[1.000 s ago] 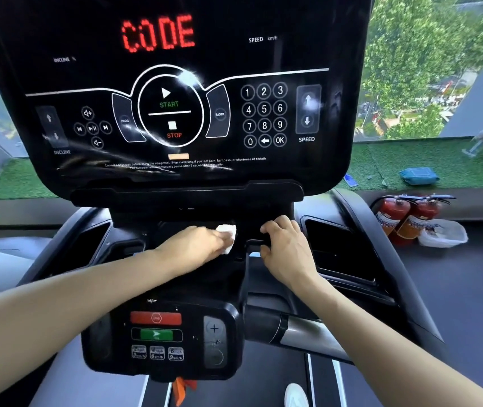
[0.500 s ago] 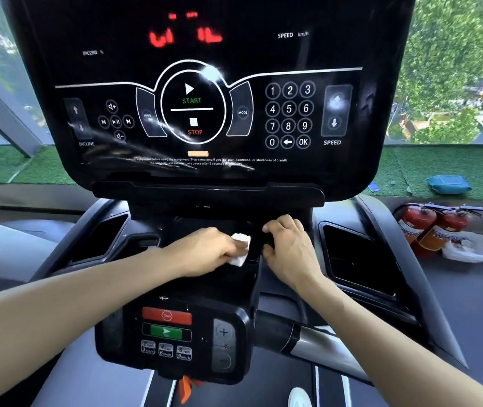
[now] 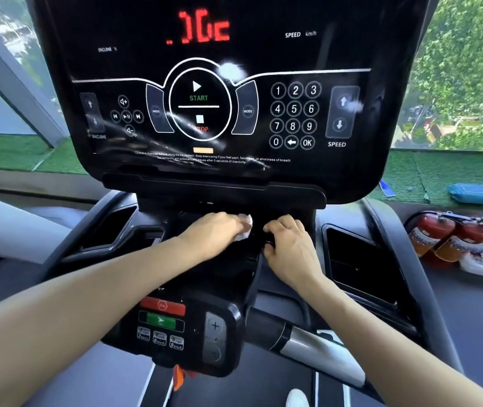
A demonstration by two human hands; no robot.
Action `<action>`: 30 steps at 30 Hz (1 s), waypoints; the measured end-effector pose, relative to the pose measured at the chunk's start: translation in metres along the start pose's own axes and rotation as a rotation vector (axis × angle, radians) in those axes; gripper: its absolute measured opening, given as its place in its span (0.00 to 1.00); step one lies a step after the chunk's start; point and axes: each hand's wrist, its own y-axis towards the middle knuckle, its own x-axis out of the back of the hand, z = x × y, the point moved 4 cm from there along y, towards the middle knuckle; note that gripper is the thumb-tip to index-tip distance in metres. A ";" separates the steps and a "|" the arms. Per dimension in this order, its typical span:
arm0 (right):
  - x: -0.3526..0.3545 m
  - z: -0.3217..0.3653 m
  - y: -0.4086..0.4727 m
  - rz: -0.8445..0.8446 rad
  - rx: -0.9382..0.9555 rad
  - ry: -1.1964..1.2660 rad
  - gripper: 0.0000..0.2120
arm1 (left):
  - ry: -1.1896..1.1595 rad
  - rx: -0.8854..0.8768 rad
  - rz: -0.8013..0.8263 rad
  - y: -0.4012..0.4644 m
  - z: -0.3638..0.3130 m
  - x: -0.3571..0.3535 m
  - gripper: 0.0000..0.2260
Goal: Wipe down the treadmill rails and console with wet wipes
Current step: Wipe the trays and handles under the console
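1. You're up on a treadmill by a big window: trees outside, a strip of green turf (image 3: 440, 177) along the sill with a blue wet wipe pack (image 3: 471, 194) lying on it, and two red fire extinguishers (image 3: 440, 236) on the floor off to your right

2. The wet wipe (image 3: 245, 228) is bunched up under your left hand (image 3: 215, 233), down in the dark recess just below the console (image 3: 351, 54). Only a white bit pokes out past the fingertips, on the side toward your right hand. Fingers are curled over it, so you're gripping and pressing, not just resting

3. Your right hand (image 3: 288, 245) is just beside the wipe, clenched round a black edge of the centre housing, looks like bracing. Left hand's the one doing the job

4. Key thing for the next stroke imo: the recess runs left to right, and the big screen sits straight up and ahead of your left fingers

5. Readable stuff: START, STOP, PROG, MODE, INCLINE, SPEED, km/h, keypad 0 to 9 with OK. The red LED digits are mid-scroll, can't read them. There's a warning line with "Stop exercising if you feel pain". The lower control pod (image 3: 175, 327) has a red bar, a green arrow and a plus key
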 end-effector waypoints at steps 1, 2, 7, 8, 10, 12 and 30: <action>0.000 0.000 0.000 0.004 0.002 0.001 0.18 | 0.000 0.018 -0.018 -0.003 -0.003 0.000 0.11; 0.001 0.000 0.000 0.008 0.003 0.000 0.18 | -0.009 0.017 -0.041 -0.004 -0.004 0.000 0.11; 0.003 -0.003 -0.004 -0.004 -0.030 -0.005 0.18 | -0.031 -0.024 0.015 -0.004 -0.002 0.005 0.08; 0.003 -0.003 -0.006 -0.008 -0.040 -0.006 0.17 | -0.018 -0.037 0.060 -0.004 0.001 0.004 0.08; 0.003 -0.002 -0.007 -0.016 -0.057 -0.013 0.17 | -0.014 -0.092 0.135 -0.005 0.008 0.000 0.08; 0.003 0.001 -0.004 -0.031 -0.086 -0.020 0.16 | -0.032 -0.195 0.202 -0.008 0.013 -0.002 0.08; -0.011 0.035 -0.014 -0.218 -0.486 -0.036 0.11 | 0.039 -0.496 0.023 -0.003 0.035 -0.004 0.18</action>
